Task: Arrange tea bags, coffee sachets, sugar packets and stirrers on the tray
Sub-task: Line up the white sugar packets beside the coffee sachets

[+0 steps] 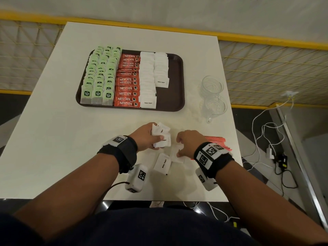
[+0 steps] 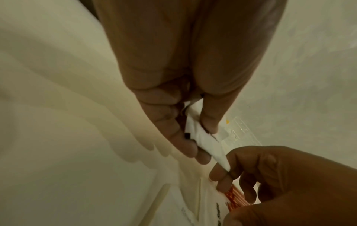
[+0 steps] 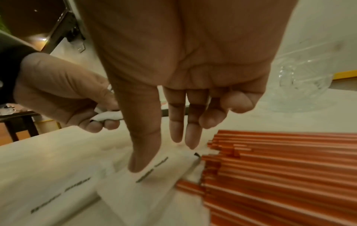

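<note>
Near table (image 1: 53, 139) front edge: loose sugar packets (image 1: 163, 163), stirrers (image 1: 215, 140) alongside.
Left hand (image 1: 146, 137) clamped on packets; right hand (image 1: 187, 143) fingertips on one. Light, limp paper; pinch by edges.

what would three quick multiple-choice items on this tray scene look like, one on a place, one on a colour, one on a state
1. Where do the stirrers lie?
A. on the tray
B. on the table, by the right hand
C. in the glass cups

2. What colour are the coffee sachets on the tray?
A. red
B. blue
C. yellow

3. What is the left hand doing?
A. resting flat on the table
B. gripping a bunch of sugar packets
C. lifting the tray

Key: 1 B, the head view shows them on the table beside the right hand; 2 A, the column between the tea bags and the white packets is red; 3 B, its fingers curl round sugar packets.
</note>
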### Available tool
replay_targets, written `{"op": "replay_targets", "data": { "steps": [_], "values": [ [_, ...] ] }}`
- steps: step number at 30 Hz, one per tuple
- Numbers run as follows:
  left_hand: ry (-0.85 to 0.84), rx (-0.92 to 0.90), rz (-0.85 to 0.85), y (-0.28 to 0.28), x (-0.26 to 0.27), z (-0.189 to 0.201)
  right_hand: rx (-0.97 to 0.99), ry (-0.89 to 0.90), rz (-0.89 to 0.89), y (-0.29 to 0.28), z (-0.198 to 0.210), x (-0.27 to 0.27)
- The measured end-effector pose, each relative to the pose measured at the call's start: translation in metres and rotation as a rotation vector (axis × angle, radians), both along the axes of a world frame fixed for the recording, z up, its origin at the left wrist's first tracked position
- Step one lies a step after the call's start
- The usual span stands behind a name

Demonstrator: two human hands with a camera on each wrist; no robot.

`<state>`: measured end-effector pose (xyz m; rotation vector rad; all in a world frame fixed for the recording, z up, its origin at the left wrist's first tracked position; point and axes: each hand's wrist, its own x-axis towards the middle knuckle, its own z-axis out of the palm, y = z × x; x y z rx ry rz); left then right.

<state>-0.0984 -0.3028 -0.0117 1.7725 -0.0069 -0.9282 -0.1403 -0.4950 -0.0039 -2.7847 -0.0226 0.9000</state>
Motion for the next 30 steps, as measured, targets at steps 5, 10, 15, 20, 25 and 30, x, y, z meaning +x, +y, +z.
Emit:
{"op": "replay_targets", "data": {
  "steps": [5,10,15,20,25,30],
  "values": [
    [-0.057,0.03,-0.006,0.005,-0.002,0.0,-0.081,0.002,0.078,0.013,-0.002,0.0],
    [-0.079,0.061,0.016,0.008,-0.004,-0.002,-0.104,0.067,0.095,0.018,0.001,0.007],
    [-0.091,0.068,0.057,0.011,-0.004,-0.006,-0.082,0.105,0.09,0.021,0.003,0.006],
    [-0.106,0.025,0.094,0.013,-0.003,-0.006,-0.057,0.024,0.07,0.025,0.001,0.002],
    [-0.099,0.0,0.145,0.015,-0.003,-0.006,-0.026,0.047,0.03,0.021,0.004,0.002],
    [-0.095,-0.003,0.187,0.021,-0.002,-0.006,0.146,0.106,0.04,0.021,0.023,-0.001]
  ]
}}
